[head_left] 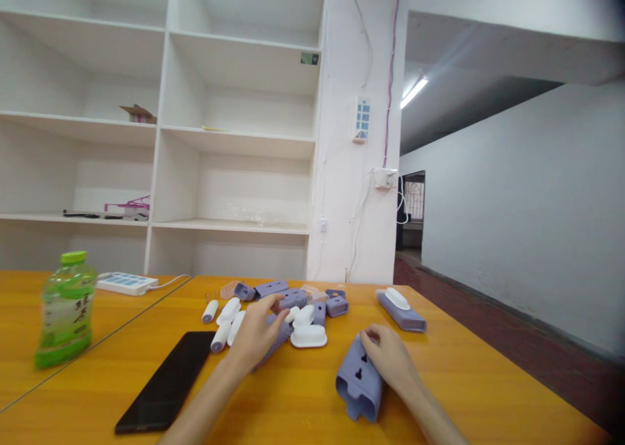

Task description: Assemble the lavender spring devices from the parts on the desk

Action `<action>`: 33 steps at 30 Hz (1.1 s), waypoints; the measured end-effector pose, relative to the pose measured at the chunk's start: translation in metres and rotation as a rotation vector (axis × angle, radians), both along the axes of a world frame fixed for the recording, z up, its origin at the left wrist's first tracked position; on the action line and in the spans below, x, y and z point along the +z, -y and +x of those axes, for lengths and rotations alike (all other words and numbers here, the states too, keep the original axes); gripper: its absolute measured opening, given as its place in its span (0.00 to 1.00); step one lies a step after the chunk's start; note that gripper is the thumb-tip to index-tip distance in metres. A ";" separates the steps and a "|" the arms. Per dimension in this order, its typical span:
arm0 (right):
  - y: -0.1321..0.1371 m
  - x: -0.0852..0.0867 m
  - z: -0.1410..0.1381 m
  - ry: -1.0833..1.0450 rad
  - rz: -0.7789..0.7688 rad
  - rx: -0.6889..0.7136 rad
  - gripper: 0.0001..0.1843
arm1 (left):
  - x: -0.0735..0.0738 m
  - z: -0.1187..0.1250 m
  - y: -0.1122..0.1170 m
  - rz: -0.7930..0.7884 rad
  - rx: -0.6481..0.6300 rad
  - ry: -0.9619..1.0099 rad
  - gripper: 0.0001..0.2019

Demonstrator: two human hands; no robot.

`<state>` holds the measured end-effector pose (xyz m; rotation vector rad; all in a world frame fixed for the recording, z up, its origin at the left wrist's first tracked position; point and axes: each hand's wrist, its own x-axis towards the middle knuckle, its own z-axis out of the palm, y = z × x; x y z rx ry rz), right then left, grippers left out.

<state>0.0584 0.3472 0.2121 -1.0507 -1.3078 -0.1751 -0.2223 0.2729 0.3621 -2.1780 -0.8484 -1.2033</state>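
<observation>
Lower left of the frame: a black tablet (166, 383) lies flat on an orange table (488, 393). Lower centre: two bare forearms reach forward. The right hand (388, 360), right of centre, has its fingers curled over the top edge of a purple housing (359, 380) that lies on the table with its socket holes facing up and its open end toward the viewer; the hand grips it there. The left hand (256, 337), left of centre, lies palm down and loosely spread on the near edge of a pile of parts (297, 302), small purple and white plastic pieces; it covers one purple piece, and whether it has closed on it cannot be told. A white cap (308, 336) sits just beside that hand. Judging by this, one hand steadies the housing while the other sorts out a part; lifting one would call for a pinch on a single piece, clear of its neighbours. Right of the pile, a purple unit (401, 310) with a white top lies apart. Far left, a green bottle (66, 308) stands upright near a white power strip (125, 282). Beyond, white shelves (161, 126) fill the upper left
</observation>
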 end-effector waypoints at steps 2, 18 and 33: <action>0.006 0.002 -0.001 0.001 0.069 -0.007 0.16 | 0.004 0.003 0.009 -0.015 -0.079 0.085 0.15; 0.058 0.020 -0.035 0.333 0.458 0.056 0.16 | -0.055 0.053 0.022 -0.368 -0.277 0.019 0.26; 0.061 0.016 -0.045 0.209 0.312 0.116 0.14 | -0.047 0.003 -0.028 -0.125 0.405 -0.316 0.24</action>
